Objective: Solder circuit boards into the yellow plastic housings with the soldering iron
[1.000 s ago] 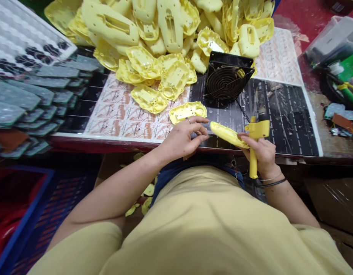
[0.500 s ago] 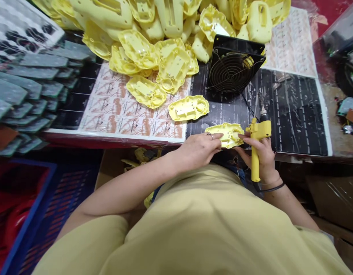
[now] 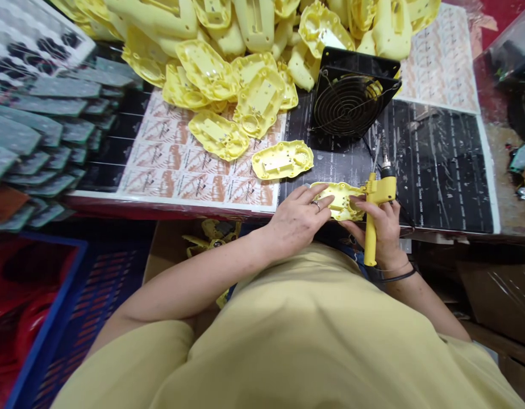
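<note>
A yellow plastic shell half lies inner side up at the table's front edge, with ribs and small posts inside. My left hand grips its left end, fingers reaching over the rim onto the inside. In my right hand is a yellow soldering gun, handle down, its metal tip pointing away from me. Fingers of that hand also touch the shell's right end. Another shell half rests just beyond, on the dark sheet. Whatever lies under my left fingers is hidden.
A black fan stands behind the soldering gun. Yellow shells are heaped at the back. Green circuit boards are stacked at the left, near a white tray of black parts. A blue crate with red parts stands lower left.
My right hand and the soldering gun have shifted slightly left. The left fingers have spread and moved over the shell's inside; the shell has moved a little to the right.
</note>
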`<control>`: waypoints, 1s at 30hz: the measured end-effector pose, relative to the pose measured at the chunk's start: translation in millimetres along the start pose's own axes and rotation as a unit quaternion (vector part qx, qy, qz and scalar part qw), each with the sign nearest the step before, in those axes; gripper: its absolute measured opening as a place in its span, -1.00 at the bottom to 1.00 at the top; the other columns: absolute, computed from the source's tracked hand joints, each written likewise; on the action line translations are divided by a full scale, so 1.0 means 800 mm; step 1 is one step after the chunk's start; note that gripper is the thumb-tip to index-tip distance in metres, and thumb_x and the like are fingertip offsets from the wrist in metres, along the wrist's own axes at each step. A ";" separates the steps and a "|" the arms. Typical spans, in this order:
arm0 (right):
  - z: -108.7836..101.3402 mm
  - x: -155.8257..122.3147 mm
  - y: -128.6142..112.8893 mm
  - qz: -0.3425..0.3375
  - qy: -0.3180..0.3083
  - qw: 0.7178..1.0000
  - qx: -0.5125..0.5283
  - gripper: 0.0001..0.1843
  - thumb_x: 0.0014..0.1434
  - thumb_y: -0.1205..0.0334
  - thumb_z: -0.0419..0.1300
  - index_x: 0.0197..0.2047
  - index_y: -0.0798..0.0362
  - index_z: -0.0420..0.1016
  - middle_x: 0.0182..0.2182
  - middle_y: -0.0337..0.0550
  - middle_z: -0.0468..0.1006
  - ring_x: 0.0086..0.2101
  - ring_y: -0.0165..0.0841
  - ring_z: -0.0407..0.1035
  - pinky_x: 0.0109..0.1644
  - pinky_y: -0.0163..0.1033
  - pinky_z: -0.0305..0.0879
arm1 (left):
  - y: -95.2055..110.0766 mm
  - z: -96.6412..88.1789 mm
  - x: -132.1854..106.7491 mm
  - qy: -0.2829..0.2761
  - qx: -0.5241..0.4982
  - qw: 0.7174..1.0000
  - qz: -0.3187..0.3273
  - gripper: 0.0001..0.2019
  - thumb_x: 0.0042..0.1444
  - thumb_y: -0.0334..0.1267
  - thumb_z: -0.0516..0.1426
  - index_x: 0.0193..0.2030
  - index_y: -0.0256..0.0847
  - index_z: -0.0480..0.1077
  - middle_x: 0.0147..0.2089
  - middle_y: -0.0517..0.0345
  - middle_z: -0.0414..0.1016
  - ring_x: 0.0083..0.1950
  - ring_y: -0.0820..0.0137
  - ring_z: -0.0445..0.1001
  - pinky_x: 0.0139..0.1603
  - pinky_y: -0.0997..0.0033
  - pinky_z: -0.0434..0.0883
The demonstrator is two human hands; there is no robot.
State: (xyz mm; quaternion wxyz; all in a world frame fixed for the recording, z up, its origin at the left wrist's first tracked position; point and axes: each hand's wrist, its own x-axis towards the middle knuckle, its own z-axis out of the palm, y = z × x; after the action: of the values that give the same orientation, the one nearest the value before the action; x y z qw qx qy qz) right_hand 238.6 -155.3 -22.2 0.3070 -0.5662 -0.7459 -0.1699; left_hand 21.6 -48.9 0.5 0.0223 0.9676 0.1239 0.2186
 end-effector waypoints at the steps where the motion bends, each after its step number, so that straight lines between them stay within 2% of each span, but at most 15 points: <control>1: 0.001 0.000 -0.001 0.000 0.000 1.000 -0.002 -0.53 0.27 0.16 0.42 0.14 -0.06 0.32 -0.05 -0.13 0.72 -0.10 -0.19 0.59 0.14 -0.06 0.32 | -0.002 0.004 -0.002 0.008 -0.002 1.000 0.009 -0.83 0.39 -0.43 0.13 -0.12 -0.33 0.59 0.20 -0.08 0.65 0.32 0.06 0.54 0.24 0.04 0.57; 7: 0.004 0.000 -0.007 0.004 -0.007 1.000 -0.029 -0.59 0.29 0.08 0.39 0.10 -0.05 0.36 -0.04 -0.13 0.72 -0.10 -0.20 0.53 0.11 -0.06 0.25 | -0.010 0.019 -0.010 0.032 -0.018 0.999 0.040 -0.79 0.44 -0.43 0.08 -0.06 -0.38 0.57 0.20 -0.19 0.63 0.30 0.10 0.58 0.30 0.04 0.57; 15: 0.002 0.003 -0.009 -0.009 -0.027 0.996 -0.086 -0.60 0.29 -0.07 0.37 0.06 -0.03 0.50 -0.05 -0.13 0.70 -0.12 -0.22 0.44 0.05 -0.05 0.15 | -0.011 0.019 -0.008 0.084 -0.014 0.995 0.056 -0.77 0.44 -0.45 0.05 -0.11 -0.40 0.56 0.12 -0.16 0.68 0.20 0.08 0.65 0.20 0.04 0.64; 20: -0.002 0.006 -0.007 -0.013 -0.034 0.996 -0.080 -0.54 0.22 -0.02 0.45 0.10 -0.07 0.50 -0.05 -0.17 0.71 -0.12 -0.22 0.46 0.08 -0.06 0.15 | -0.010 0.020 -0.009 0.060 -0.013 0.997 0.046 -0.77 0.44 -0.43 0.07 -0.11 -0.39 0.57 0.16 -0.19 0.65 0.25 0.08 0.62 0.25 0.02 0.61; 25: -0.007 0.005 0.003 0.012 -0.019 1.000 -0.013 -0.41 0.27 -0.14 0.37 0.22 -0.06 0.37 -0.03 -0.09 0.71 -0.02 -0.14 0.52 0.15 -0.01 0.19 | -0.009 0.016 -0.008 0.038 -0.017 0.998 0.042 -0.78 0.43 -0.44 0.07 -0.08 -0.39 0.58 0.18 -0.20 0.64 0.27 0.10 0.60 0.30 0.03 0.59; 30: -0.004 -0.002 0.008 0.013 -0.053 0.999 0.004 -0.39 0.25 -0.01 0.40 0.28 -0.13 0.33 0.06 -0.11 0.69 0.06 -0.12 0.52 0.23 0.02 0.18 | -0.010 0.015 -0.008 0.025 -0.019 0.999 0.040 -0.79 0.43 -0.44 0.09 -0.02 -0.37 0.58 0.20 -0.20 0.63 0.30 0.09 0.59 0.29 0.03 0.59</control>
State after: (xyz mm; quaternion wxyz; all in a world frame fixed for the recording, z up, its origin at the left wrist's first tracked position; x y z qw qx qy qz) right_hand 245.7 -156.8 -21.3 0.2714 -0.5826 -0.7544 -0.1333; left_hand 19.2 -42.8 -13.5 0.0290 0.9655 0.0816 0.2457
